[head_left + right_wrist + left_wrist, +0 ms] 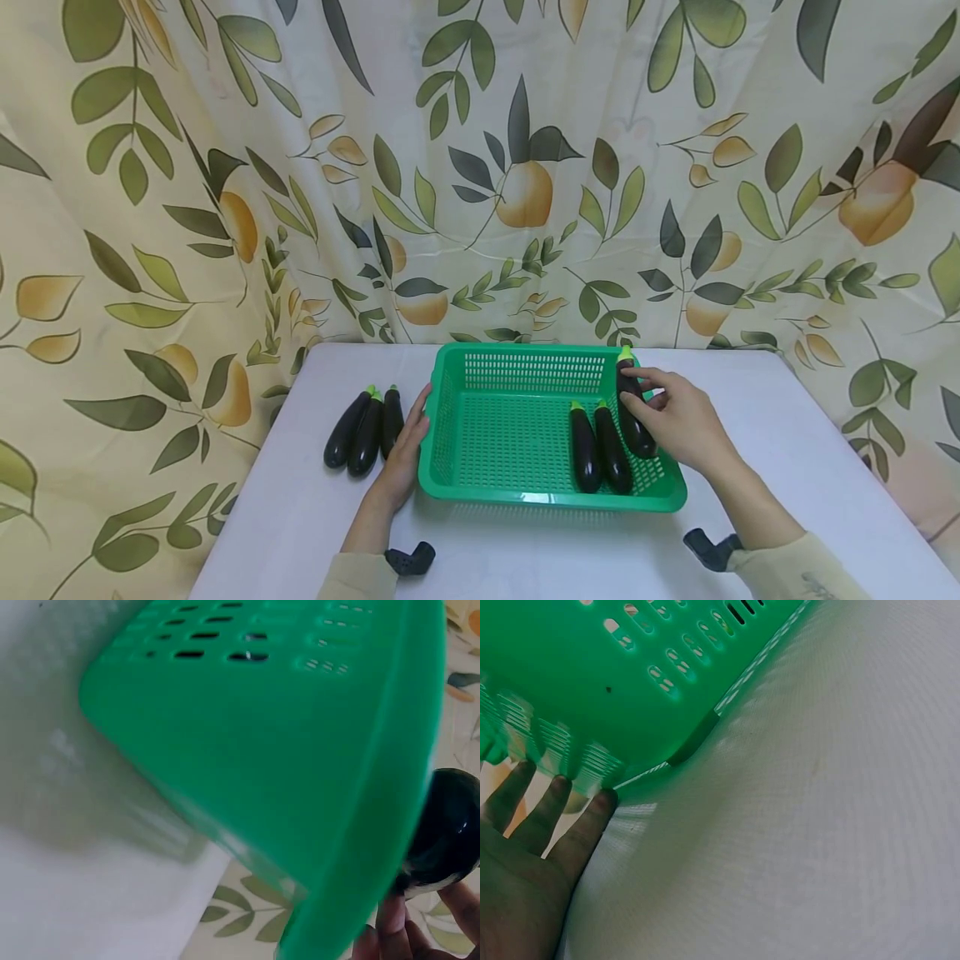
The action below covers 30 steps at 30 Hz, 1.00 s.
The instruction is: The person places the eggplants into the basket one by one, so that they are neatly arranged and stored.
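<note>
At far left, on the white-covered table (480, 562), three eggplants (367, 437) lie side by side, their green stem ends directed away from me; the rightmost is just beside my left hand (401, 462), and whether the two touch cannot be told. That hand stands at the left end of a green basket (487, 497), its fingers (585, 832) nearly straight and spread apart, the tips against the slotted wall in the left wrist view. A dark wrist device (410, 559) sits below, beside a pale sleeve (358, 577).

The basket occupies the centre. In its right half a pair of eggplants (586, 450) rests on the perforated floor, near each other, stems toward the far wall.

Farther right, at the basket's right end, is a single eggplant (636, 435), pinched between the thumb and fingers of my right hand (681, 421). Its stem end reaches the far rim; its dark rounded end shows just beyond the rim in the right wrist view. I cannot tell whether it touches the basket. A second dark device (711, 550) marks my right wrist. A leaf-and-fruit-patterned curtain (480, 275) spans the background.
</note>
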Each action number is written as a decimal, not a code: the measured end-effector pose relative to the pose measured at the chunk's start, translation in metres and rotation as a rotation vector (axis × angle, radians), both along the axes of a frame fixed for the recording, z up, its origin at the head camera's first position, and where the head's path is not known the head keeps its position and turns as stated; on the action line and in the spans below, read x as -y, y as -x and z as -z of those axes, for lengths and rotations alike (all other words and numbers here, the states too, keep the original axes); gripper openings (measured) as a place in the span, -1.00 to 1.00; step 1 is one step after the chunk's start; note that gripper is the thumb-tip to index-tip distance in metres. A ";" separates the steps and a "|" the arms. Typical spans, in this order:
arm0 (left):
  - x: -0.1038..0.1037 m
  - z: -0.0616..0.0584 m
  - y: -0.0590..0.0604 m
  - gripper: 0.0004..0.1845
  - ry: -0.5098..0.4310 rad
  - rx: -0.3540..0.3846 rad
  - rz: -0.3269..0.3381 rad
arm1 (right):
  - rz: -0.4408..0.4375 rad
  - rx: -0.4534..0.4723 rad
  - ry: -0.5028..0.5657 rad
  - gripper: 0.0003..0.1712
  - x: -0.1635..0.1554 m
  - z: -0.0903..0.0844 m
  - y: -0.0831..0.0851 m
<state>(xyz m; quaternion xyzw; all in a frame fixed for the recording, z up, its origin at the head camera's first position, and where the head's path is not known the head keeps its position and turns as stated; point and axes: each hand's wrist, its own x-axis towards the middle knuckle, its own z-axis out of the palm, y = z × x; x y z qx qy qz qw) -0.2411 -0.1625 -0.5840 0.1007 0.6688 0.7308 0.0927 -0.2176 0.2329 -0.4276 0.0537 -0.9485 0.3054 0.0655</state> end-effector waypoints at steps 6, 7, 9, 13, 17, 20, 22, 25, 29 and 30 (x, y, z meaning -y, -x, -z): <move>0.000 0.001 -0.001 -0.47 0.003 0.016 -0.004 | -0.018 0.010 0.015 -0.47 0.007 0.004 0.001; 0.000 0.001 0.000 -0.47 0.003 0.017 -0.004 | -0.019 0.012 0.017 -0.47 0.008 0.005 0.001; 0.000 0.001 0.000 -0.47 0.003 0.014 -0.005 | -0.019 0.016 0.019 -0.47 0.010 0.007 0.002; 0.000 0.001 0.000 -0.47 0.004 0.012 -0.003 | -0.015 0.019 0.021 -0.47 0.013 0.011 0.003; 0.000 0.001 0.001 -0.47 0.005 0.013 -0.003 | -0.013 0.013 0.021 -0.48 0.017 0.014 0.004; 0.000 0.002 0.001 -0.47 0.004 0.008 -0.004 | -0.013 0.005 0.020 -0.48 0.019 0.016 0.004; 0.000 0.002 0.001 -0.47 0.004 0.004 -0.004 | -0.016 0.002 0.023 -0.48 0.021 0.017 0.004; 0.000 0.002 0.001 -0.47 0.007 0.000 -0.005 | -0.016 0.003 0.025 -0.48 0.024 0.018 0.005; 0.001 0.002 0.001 -0.47 0.010 -0.005 -0.006 | -0.015 0.002 0.025 -0.49 0.027 0.021 0.006; 0.001 0.001 0.001 -0.47 0.011 -0.007 -0.005 | -0.014 0.000 0.025 -0.49 0.028 0.022 0.006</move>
